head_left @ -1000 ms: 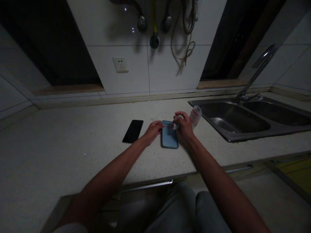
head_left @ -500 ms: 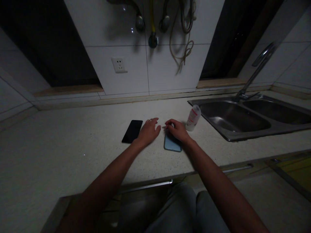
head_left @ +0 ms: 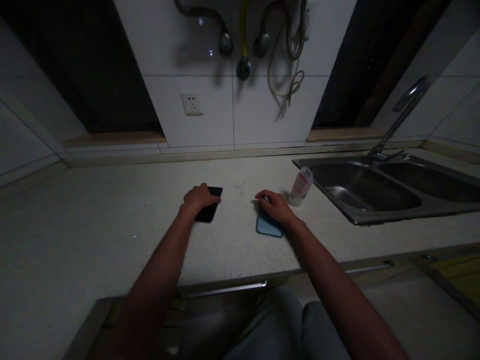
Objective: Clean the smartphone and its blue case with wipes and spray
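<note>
My left hand (head_left: 197, 199) lies across the black smartphone (head_left: 206, 214), which is flat on the counter. Its thumb reaches the phone's right edge while the fingers curl by the left edge, closed around it. Over the upper part of a light-blue, phone-shaped slab (head_left: 269, 227), a phone or a phone case, rests my right hand (head_left: 275, 206). Its fingers are curled together, with a small pale bit showing between them that I cannot make out. Just right of that hand a translucent bottle (head_left: 301, 186) with pink print stands, looking tilted.
Both phones lie on a pale speckled countertop (head_left: 232, 255). A double steel sink (head_left: 356, 217) with a tall faucet (head_left: 403, 112) is set in at the right. A wall socket (head_left: 191, 104), hoses and a hanging cord (head_left: 294, 85) are on the tiled wall behind.
My left hand has moved left from the middle of the counter onto the black smartphone and closed around it. The right hand stays over the light-blue slab. The view has shifted slightly.
</note>
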Demonstrator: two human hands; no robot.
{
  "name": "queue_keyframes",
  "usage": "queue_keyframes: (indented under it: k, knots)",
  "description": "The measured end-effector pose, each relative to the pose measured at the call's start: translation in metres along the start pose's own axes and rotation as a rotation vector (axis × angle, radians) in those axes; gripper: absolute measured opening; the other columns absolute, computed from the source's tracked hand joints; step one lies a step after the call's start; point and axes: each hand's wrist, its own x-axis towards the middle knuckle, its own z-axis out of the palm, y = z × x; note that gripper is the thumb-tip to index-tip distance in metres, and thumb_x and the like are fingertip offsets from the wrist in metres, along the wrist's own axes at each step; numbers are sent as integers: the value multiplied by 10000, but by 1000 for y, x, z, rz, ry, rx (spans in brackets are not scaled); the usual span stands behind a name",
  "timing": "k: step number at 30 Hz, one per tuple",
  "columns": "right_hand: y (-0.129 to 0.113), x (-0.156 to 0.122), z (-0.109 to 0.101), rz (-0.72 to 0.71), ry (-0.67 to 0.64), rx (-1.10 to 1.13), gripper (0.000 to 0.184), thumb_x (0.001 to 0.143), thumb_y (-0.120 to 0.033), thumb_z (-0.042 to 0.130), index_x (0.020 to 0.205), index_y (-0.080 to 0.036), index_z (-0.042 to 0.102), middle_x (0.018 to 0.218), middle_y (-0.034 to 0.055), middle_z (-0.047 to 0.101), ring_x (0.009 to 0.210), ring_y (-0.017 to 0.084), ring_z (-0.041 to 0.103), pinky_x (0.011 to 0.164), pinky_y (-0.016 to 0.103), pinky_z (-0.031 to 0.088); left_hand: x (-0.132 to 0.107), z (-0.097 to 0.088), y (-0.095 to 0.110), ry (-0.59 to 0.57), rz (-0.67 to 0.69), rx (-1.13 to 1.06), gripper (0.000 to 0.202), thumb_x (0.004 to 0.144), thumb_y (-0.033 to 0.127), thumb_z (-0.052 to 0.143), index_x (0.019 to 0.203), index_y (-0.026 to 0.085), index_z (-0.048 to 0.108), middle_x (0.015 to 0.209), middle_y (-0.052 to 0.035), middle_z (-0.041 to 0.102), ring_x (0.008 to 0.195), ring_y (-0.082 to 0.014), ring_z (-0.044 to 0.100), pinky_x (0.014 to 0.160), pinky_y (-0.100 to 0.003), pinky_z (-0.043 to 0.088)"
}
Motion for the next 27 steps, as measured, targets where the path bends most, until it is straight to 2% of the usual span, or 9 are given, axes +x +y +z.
queue_keyframes:
  k: [5, 10, 12, 14, 16, 19, 21, 24, 27]
  knots:
    - [-1, 0, 0, -35, 3, 0, 211, 814, -243, 536, 922, -221, 716, 710, 4, 675, 692, 176, 590, 702, 295, 436, 6, 11, -1, 31, -36, -159, 635, 484, 466, 847, 1005, 189, 611, 1180, -265, 648, 1170, -457, 569, 893, -473, 446]
    - [-1, 0, 0, -29, -15, -4, 217, 825, -244, 540, 941, -212, 720, 785, 19, 702, 715, 176, 606, 721, 299, 446, 2, 19, 7, 59, -19, -227, 738, 471, 382, 858, 1110, 179, 550, 1196, -272, 635, 1140, -441, 593, 880, -448, 456]
    - [-2, 0, 0, -33, -21, -6, 216, 830, -238, 539, 943, -211, 722, 810, 24, 711, 723, 175, 611, 733, 302, 450, 0, 22, 11, 63, -11, -343, 775, 447, 337, 880, 1125, 184, 536, 1145, -248, 655, 1109, -429, 608, 864, -437, 459]
    - [-2, 1, 1, -37, -19, -1, 211, 833, -230, 541, 938, -213, 723, 824, 26, 718, 735, 177, 617, 745, 306, 454, -2, 24, 16, 34, -11, -575, 795, 431, 295, 903, 1128, 192, 535, 1020, -194, 687, 1013, -392, 644, 812, -418, 472]
    - [-2, 1, 1, -38, -10, 10, 205, 831, -221, 545, 928, -217, 725, 833, 26, 722, 744, 178, 625, 752, 308, 459, -3, 28, 21, -85, -14, -859, 733, 460, 292, 914, 1093, 202, 556, 857, -120, 691, 841, -313, 668, 724, -377, 487]
    - [-2, 0, 2, -40, -12, 28, 208, 833, -217, 542, 931, -216, 725, 824, 26, 721, 740, 178, 631, 749, 307, 464, -4, 35, 30, -400, 19, -1207, 441, 587, 314, 875, 925, 194, 619, 666, -40, 643, 566, -177, 595, 553, -288, 466]
    - [-2, 0, 1, -40, -11, 37, 214, 839, -221, 533, 939, -212, 723, 814, 25, 718, 739, 178, 631, 743, 305, 465, -5, 41, 37, -556, -7, -1346, 257, 670, 291, 827, 800, 175, 636, 595, -25, 611, 469, -129, 539, 466, -246, 438]
    - [-4, 0, 1, -41, 1, 54, 223, 849, -229, 520, 957, -217, 714, 824, 22, 718, 757, 180, 634, 745, 303, 466, -7, 50, 45, -601, -122, -1510, 150, 758, 247, 759, 744, 153, 642, 587, -35, 621, 447, -116, 554, 431, -217, 452]
    - [-6, 0, -1, -59, 15, 60, 220, 860, -248, 510, 959, -221, 705, 842, 25, 718, 766, 183, 638, 750, 304, 466, -9, 56, 48, -579, -149, -1702, 89, 818, 217, 688, 827, 130, 671, 697, -59, 689, 541, -129, 637, 515, -215, 524]
